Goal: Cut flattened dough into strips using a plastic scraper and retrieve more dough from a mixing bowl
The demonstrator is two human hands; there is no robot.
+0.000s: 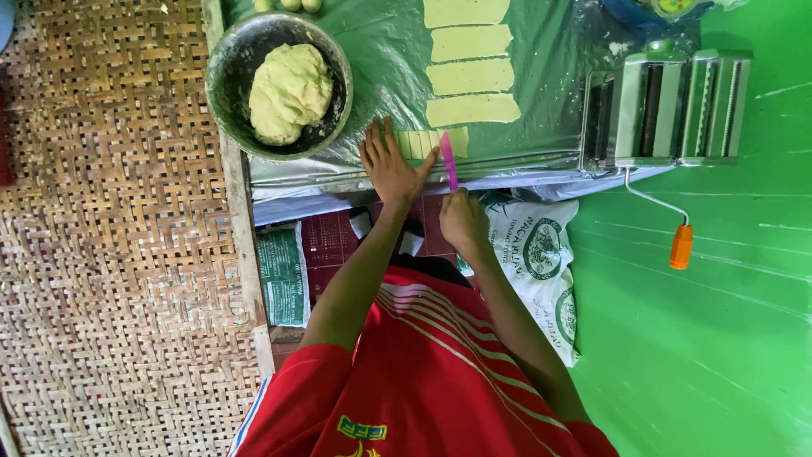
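Two hands (391, 165) (463, 220), pink blade (448, 159), soft flat dough strip (433, 142).

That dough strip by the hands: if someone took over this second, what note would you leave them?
Left hand lies flat on the dough strip at the table edge.
Right hand grips a pink knife, blade over the strip.
Done: the strip shows several cut lines under the left hand's fingers.
Left: four uncut strips lie further back; a dough lump sits in the metal bowl.
A roller machine stands to the right.
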